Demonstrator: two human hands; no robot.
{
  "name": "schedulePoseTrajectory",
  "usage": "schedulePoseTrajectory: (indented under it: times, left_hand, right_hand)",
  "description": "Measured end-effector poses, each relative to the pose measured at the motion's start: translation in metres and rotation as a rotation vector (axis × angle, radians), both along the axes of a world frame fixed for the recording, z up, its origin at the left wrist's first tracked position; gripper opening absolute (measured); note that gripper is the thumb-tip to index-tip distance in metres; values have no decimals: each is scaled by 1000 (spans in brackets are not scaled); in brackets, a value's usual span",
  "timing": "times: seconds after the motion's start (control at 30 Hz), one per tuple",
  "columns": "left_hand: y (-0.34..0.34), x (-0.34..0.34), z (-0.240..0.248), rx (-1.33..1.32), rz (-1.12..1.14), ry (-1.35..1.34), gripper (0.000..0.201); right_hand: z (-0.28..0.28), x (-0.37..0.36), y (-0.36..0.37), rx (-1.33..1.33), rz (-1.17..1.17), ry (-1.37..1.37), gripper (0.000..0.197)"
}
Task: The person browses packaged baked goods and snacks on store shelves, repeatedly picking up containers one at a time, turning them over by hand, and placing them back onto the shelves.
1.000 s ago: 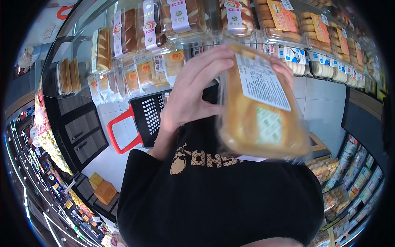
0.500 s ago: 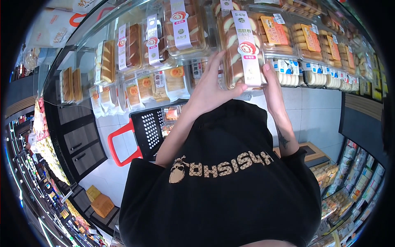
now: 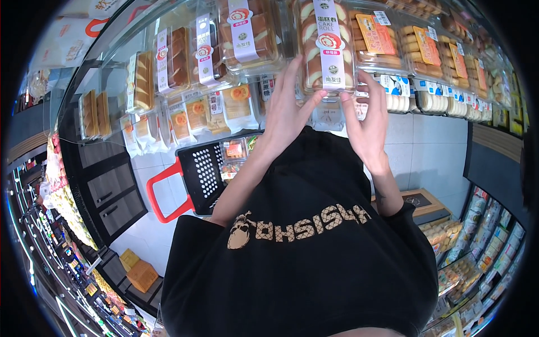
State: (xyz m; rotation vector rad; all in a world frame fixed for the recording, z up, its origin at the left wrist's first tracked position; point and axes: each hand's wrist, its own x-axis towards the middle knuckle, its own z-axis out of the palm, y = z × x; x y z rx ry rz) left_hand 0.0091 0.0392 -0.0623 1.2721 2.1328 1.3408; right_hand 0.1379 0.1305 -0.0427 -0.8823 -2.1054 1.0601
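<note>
Cake pack [image 3: 328,48]: between neighbouring clear packs [image 3: 382,42]
Long axis: pointing away from the black shirt [image 3: 303,275], lilac band [image 3: 334,66] upward
Left hand [image 3: 284,114]: grasping left side
Right hand [image 3: 368,119]: grasping near right corner

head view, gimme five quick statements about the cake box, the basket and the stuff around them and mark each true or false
1. The left grip and the right grip flank the cake box, thumbs at its near edge. True.
2. The basket's handle is blue. False: the handle is red.
3. A clear pack with an orange label lies in the black basket. True.
4. The cake box is right of the orange-labelled biscuit boxes. False: it is left of the biscuit boxes.
5. The person's shirt is black with a tan print. True.
</note>
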Motion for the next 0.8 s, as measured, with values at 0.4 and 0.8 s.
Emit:
schedulePoseTrajectory:
  times: [0.4,0.8]
  left_hand:
    - [12,6,-5,63,46,89,68]
    - [-45,8,-50,119,46,23,13]
  right_hand:
    - [-18,-26,22,341,100,-28,57]
    - [-43,-15,-12,310,32,189,35]
